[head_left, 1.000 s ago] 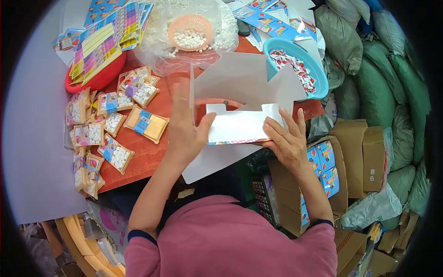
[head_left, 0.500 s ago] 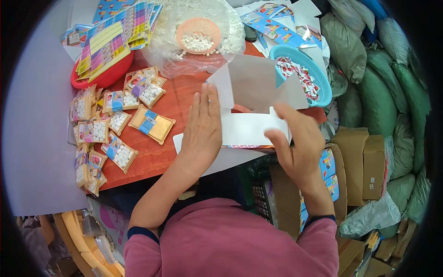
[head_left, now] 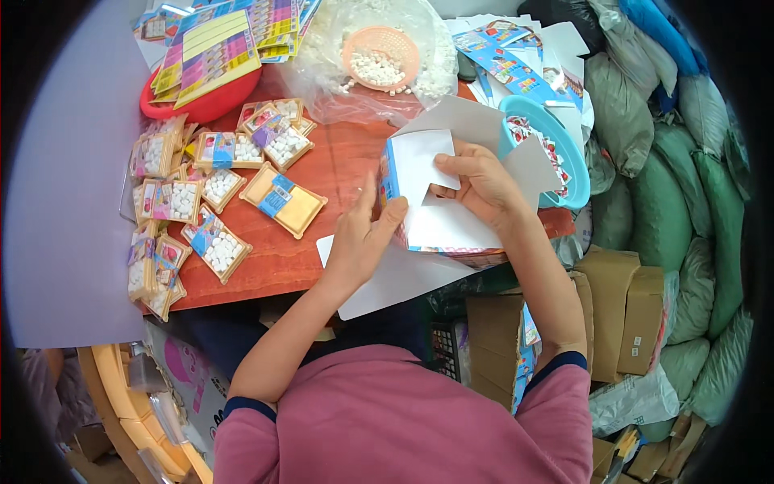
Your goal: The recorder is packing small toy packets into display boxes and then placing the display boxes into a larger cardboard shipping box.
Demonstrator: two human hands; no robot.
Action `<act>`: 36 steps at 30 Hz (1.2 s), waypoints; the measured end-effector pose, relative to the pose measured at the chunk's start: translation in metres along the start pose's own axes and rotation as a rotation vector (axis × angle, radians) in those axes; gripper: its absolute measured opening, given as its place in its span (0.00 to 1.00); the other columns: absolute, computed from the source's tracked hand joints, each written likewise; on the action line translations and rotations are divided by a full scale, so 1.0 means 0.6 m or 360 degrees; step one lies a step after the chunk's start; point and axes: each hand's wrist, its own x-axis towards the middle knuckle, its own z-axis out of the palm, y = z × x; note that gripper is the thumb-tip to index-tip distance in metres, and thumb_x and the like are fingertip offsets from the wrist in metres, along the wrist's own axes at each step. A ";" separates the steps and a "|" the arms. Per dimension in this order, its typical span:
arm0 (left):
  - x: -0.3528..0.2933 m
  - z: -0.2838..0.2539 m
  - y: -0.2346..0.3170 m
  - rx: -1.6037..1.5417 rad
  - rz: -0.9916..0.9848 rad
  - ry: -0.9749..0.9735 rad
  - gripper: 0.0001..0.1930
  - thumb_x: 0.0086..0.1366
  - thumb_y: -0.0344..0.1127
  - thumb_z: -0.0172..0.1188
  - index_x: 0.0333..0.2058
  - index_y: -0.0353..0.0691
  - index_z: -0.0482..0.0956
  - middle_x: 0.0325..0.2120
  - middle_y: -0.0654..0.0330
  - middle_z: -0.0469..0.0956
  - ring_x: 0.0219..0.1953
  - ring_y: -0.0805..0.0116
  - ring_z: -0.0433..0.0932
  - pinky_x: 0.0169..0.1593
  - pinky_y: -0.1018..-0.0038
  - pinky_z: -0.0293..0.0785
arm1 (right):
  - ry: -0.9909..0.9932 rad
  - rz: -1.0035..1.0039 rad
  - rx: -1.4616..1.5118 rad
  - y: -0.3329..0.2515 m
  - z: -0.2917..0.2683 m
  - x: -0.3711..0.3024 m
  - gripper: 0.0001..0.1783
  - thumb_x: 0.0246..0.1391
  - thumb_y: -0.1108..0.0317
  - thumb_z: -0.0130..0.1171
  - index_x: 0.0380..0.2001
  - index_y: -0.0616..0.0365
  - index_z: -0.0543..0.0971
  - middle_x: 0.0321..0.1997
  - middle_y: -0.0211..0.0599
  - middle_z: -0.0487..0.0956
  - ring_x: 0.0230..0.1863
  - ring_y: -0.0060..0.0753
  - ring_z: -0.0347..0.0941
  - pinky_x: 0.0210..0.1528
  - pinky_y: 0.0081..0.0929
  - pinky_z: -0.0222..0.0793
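Note:
A small cardboard box [head_left: 455, 222], white inside with a printed blue outer side, stands in front of me on the table with its flaps up. My right hand [head_left: 488, 181] reaches in from the right and pinches a white flap [head_left: 423, 153] between thumb and fingers. The fingertips behind that flap are partly hidden. My left hand [head_left: 363, 242] is at the box's left side, its thumb by the corner and its fingers stretched out, slightly blurred. Under the near left side of the box, a white sheet [head_left: 367, 286] juts over the table edge.
Several small trays of white pieces [head_left: 218, 250] lie left on the red table [head_left: 322, 169], beside a face-down tray [head_left: 284, 200]. Behind are a red bowl [head_left: 218, 97] of printed cards, a peach basket [head_left: 379, 56] and a blue basin [head_left: 568, 153] of packets. Sacks [head_left: 661, 194] and cartons [head_left: 601, 298] crowd the right.
A side flap has folded inward over the box opening, and my right hand has moved up and inward to grip it. My left hand has dropped lower and turned, thumb toward the box.

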 end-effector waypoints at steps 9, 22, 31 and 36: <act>0.023 0.036 0.005 -0.0391 -0.0112 0.0055 0.39 0.64 0.47 0.46 0.60 0.18 0.46 0.48 0.36 0.70 0.50 0.53 0.72 0.53 0.67 0.66 | 0.0220 -0.0197 -0.1309 -0.004 -0.033 0.024 0.13 0.52 0.66 0.60 0.37 0.65 0.80 0.29 0.31 0.78 0.28 0.19 0.73 0.31 0.19 0.70; 0.029 0.033 -0.019 0.0021 0.0123 0.0130 0.36 0.63 0.40 0.44 0.61 0.19 0.45 0.61 0.31 0.51 0.65 0.45 0.50 0.65 0.67 0.46 | 0.0908 -0.1625 -0.2481 -0.038 0.007 -0.093 0.16 0.51 0.61 0.63 0.36 0.63 0.80 0.35 0.34 0.81 0.37 0.29 0.75 0.42 0.27 0.70; 0.038 0.041 -0.017 -0.0194 0.0062 -0.0015 0.35 0.62 0.37 0.44 0.61 0.21 0.45 0.60 0.33 0.54 0.63 0.46 0.56 0.63 0.68 0.52 | 0.0774 -0.0518 -0.0127 -0.012 -0.123 -0.125 0.27 0.60 0.59 0.51 0.58 0.62 0.65 0.60 0.37 0.67 0.59 0.27 0.62 0.58 0.25 0.58; 0.033 0.044 -0.014 -0.0190 0.0025 -0.0029 0.34 0.62 0.36 0.44 0.62 0.22 0.45 0.58 0.34 0.58 0.59 0.47 0.62 0.60 0.68 0.57 | 0.0386 -0.0313 -0.1132 0.013 -0.096 -0.078 0.43 0.52 0.53 0.56 0.65 0.61 0.53 0.66 0.47 0.57 0.65 0.35 0.54 0.63 0.26 0.50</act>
